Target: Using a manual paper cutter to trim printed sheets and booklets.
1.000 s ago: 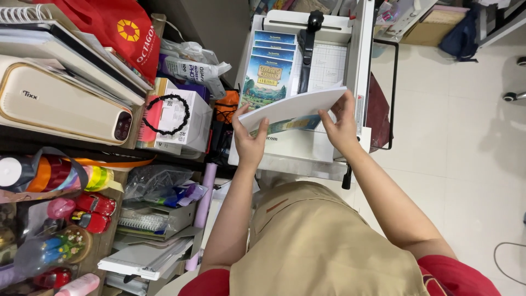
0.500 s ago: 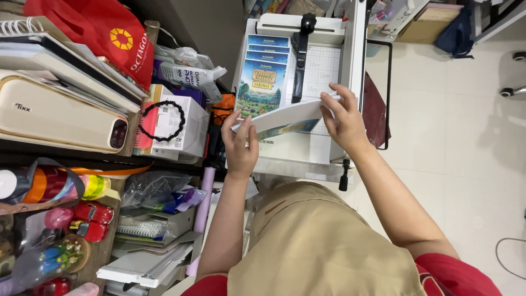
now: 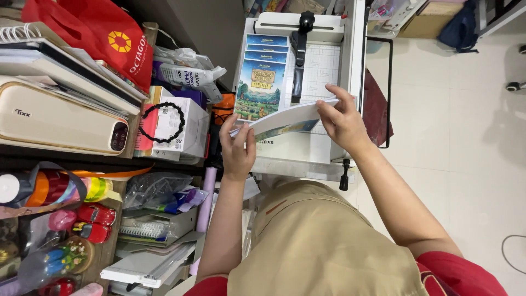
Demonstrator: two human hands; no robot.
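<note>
Both hands grip a thin stack of white sheets above the paper cutter. The left hand pinches the near-left corner, thumb on top; the right hand closes its fingers over the far-right edge. Held at both ends, the stack stays flat and squared. Its long axis runs left to right, rising slightly toward the right. Printed cards lie fanned on the cutter bed beyond; the stack probably hovers rather than rests.

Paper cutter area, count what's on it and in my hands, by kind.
Printed cards fanned on the cutter: 4
Paper stack, held by left hand and right hand: 1
Paper cutter: 1
Total: 6
</note>
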